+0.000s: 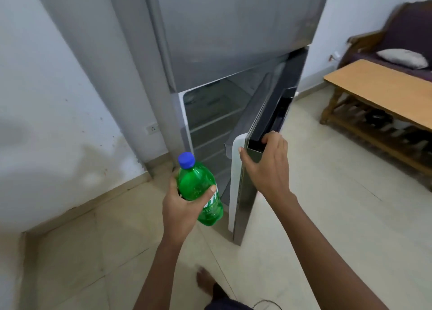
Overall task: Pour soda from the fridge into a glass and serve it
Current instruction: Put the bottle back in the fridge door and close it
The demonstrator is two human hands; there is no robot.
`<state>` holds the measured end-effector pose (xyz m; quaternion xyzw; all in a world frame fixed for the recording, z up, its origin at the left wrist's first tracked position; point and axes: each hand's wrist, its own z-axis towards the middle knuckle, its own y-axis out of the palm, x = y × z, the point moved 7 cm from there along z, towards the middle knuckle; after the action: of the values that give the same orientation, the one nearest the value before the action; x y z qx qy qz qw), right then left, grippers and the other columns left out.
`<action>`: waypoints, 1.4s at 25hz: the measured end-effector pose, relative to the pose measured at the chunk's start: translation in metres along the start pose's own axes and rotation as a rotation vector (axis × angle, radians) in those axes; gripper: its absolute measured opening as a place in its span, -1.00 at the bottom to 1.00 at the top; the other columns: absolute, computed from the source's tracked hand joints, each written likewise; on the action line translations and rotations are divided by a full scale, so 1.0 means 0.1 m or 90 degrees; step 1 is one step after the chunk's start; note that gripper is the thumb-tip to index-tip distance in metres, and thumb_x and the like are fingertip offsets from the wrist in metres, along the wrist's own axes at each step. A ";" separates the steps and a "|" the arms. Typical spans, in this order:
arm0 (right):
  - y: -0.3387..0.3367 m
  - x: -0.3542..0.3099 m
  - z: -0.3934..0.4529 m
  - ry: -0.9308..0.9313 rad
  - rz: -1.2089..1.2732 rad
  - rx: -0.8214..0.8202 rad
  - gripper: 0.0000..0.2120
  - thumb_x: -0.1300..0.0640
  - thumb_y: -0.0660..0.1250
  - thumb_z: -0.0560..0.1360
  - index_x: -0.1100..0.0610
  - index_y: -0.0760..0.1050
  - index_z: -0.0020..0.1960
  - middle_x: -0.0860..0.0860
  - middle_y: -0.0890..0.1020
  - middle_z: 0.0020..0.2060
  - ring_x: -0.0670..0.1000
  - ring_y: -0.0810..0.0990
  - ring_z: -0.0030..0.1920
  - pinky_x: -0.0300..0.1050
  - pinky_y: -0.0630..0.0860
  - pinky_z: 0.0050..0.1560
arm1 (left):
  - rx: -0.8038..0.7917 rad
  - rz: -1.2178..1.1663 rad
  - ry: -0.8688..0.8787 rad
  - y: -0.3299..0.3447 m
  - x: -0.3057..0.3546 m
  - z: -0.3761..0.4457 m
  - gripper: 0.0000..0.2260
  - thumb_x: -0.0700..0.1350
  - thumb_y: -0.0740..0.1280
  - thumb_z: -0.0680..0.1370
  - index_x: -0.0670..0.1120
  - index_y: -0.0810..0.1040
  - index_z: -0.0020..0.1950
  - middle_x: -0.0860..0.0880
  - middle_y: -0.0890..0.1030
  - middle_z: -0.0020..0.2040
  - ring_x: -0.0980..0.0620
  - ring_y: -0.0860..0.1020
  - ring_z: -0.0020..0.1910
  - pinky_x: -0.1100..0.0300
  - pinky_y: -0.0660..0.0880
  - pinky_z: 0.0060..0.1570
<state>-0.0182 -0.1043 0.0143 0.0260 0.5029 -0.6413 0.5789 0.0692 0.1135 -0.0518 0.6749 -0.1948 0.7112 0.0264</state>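
Note:
A green soda bottle (pixel 197 188) with a blue cap is upright in front of the fridge, and my left hand (pixel 182 207) grips it round its middle. The grey two-door fridge (pixel 222 41) stands against the wall. Its lower door (pixel 259 150) hangs partly open, showing bare shelves inside. My right hand (pixel 266 162) holds the outer edge of that door, fingers curled over the dark handle recess and thumb on the white inner rim. No glass is in view.
A wooden bench table (pixel 383 92) stands at the right, with a dark sofa and a white cushion (pixel 402 58) behind it. A stained white wall with a socket (pixel 152 129) is on the left. Pale floor tiles surround my bare foot (pixel 205 281).

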 end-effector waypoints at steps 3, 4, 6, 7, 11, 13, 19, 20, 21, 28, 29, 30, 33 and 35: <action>-0.39 0.34 -0.09 0.107 0.040 0.027 -0.52 -0.04 0.44 0.44 0.15 0.34 0.22 -0.02 0.42 0.05 -0.03 0.42 0.04 -0.21 0.45 -0.02 | -0.053 -0.003 0.007 0.43 0.11 -0.01 -0.38 0.15 0.60 0.18 0.13 0.49 0.18 0.17 0.64 0.00 0.19 0.62 -0.01 0.02 0.57 0.10; -0.52 0.46 -0.11 0.133 0.039 0.044 -0.50 -0.03 0.43 0.46 0.15 0.33 0.27 0.00 0.45 0.10 -0.03 0.42 0.09 -0.22 0.43 0.03 | -0.080 -0.002 0.015 0.60 0.15 0.00 -0.34 0.19 0.58 0.15 0.11 0.48 0.20 0.16 0.64 0.01 0.17 0.62 0.00 0.02 0.57 0.10; -0.75 0.70 -0.14 0.152 0.024 0.091 -0.51 -0.01 0.38 0.50 0.17 0.32 0.32 0.05 0.47 0.17 0.01 0.43 0.18 -0.16 0.46 0.13 | -0.135 -0.003 0.024 0.94 0.21 0.02 -0.32 0.21 0.58 0.15 0.11 0.47 0.21 0.15 0.64 0.02 0.14 0.63 0.01 0.02 0.57 0.09; -0.83 0.80 -0.17 0.159 0.012 0.113 -0.52 0.01 0.37 0.51 0.18 0.32 0.33 0.07 0.47 0.19 0.04 0.43 0.21 -0.08 0.47 0.19 | -0.164 -0.001 0.026 1.08 0.22 0.02 -0.33 0.20 0.58 0.16 0.11 0.47 0.21 0.15 0.64 0.02 0.15 0.62 0.01 0.03 0.57 0.08; -1.13 1.26 -0.23 0.223 -0.046 0.205 -0.48 0.12 0.35 0.53 0.21 0.25 0.41 0.14 0.41 0.31 0.20 0.32 0.39 0.15 0.35 0.36 | -0.269 0.025 0.036 1.65 0.24 0.08 -0.29 0.24 0.57 0.15 0.11 0.44 0.23 0.16 0.63 0.03 0.17 0.61 0.01 0.05 0.56 0.08; -1.23 1.44 -0.23 0.264 -0.047 0.243 -0.41 0.15 0.35 0.53 0.20 0.17 0.47 0.14 0.34 0.40 0.21 0.24 0.46 0.15 0.27 0.43 | -0.311 0.036 0.042 1.90 0.21 0.15 -0.24 0.27 0.55 0.13 0.12 0.43 0.26 0.16 0.63 0.04 0.15 0.61 0.03 0.02 0.57 0.10; -1.46 1.85 -0.16 0.349 -0.047 0.317 -0.26 0.15 0.36 0.54 0.10 0.01 0.56 0.00 0.23 0.52 0.00 0.21 0.52 -0.21 0.22 0.47 | -0.416 0.065 0.069 2.53 0.18 0.39 -0.26 0.22 0.58 0.17 0.14 0.39 0.28 0.17 0.59 0.08 0.11 0.59 0.07 0.04 0.55 0.11; -1.48 1.89 -0.16 0.359 -0.048 0.332 -0.26 0.15 0.36 0.54 0.10 0.01 0.56 -0.01 0.23 0.52 -0.03 0.23 0.51 -0.36 0.20 0.42 | -0.433 0.064 0.073 2.62 0.17 0.42 -0.27 0.19 0.59 0.18 0.13 0.39 0.27 0.15 0.59 0.09 0.10 0.59 0.08 0.04 0.55 0.11; -1.49 1.93 -0.18 0.373 -0.046 0.347 -0.26 0.16 0.35 0.54 0.11 0.00 0.57 -0.01 0.22 0.53 -0.05 0.24 0.50 -0.48 0.17 0.37 | -0.448 0.062 0.080 2.72 0.14 0.46 -0.28 0.16 0.60 0.19 0.11 0.39 0.27 0.13 0.59 0.10 0.08 0.58 0.08 0.03 0.55 0.11; -1.03 2.27 -0.71 0.502 -0.006 0.325 -0.35 0.26 0.32 0.55 0.13 0.10 0.55 -0.02 0.25 0.50 -0.07 0.29 0.46 -0.09 0.34 0.43 | -0.482 0.040 0.061 3.15 -0.13 0.60 -0.30 0.05 0.63 0.22 0.20 0.30 0.21 0.02 0.53 0.18 0.04 0.54 0.14 0.12 0.51 0.12; -0.85 2.35 -0.83 0.545 0.003 0.297 -0.41 0.27 0.31 0.55 0.13 0.18 0.52 -0.01 0.34 0.45 -0.08 0.34 0.42 -0.06 0.37 0.41 | -0.480 0.037 0.051 3.22 -0.18 0.63 -0.30 0.04 0.63 0.22 0.22 0.30 0.20 0.02 0.54 0.18 0.04 0.54 0.14 0.15 0.51 0.11; -0.67 2.42 -0.92 0.575 -0.005 0.253 -0.49 0.28 0.31 0.55 0.12 0.28 0.46 0.00 0.43 0.39 -0.06 0.40 0.37 -0.06 0.40 0.38 | -0.479 0.038 0.045 3.30 -0.23 0.65 -0.31 0.03 0.63 0.22 0.22 0.29 0.19 0.01 0.54 0.18 0.04 0.55 0.13 0.17 0.50 0.09; -0.10 2.66 -1.05 0.625 -0.030 0.032 -0.64 0.30 0.30 0.52 0.14 0.48 0.30 0.05 0.58 0.23 0.08 0.56 0.22 -0.23 0.41 0.21 | -0.479 0.035 0.036 3.54 -0.34 0.70 -0.31 -0.02 0.63 0.23 0.15 0.29 0.19 0.04 0.54 0.13 0.06 0.54 0.10 0.36 0.47 0.03; 0.26 2.89 -1.06 0.644 -0.047 -0.142 -0.58 0.29 0.30 0.51 0.16 0.44 0.36 0.11 0.54 0.29 0.13 0.52 0.26 -0.18 0.39 0.20 | -0.482 0.031 0.038 3.74 -0.43 0.72 -0.31 -0.07 0.64 0.23 0.05 0.32 0.22 0.15 0.50 0.07 0.13 0.51 0.05 0.48 0.43 -0.01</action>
<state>-0.1518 -0.2351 -0.2319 0.2533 0.7857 -0.5109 0.2399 0.0293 -0.2447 -0.1829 0.5917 -0.4589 0.6084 0.2630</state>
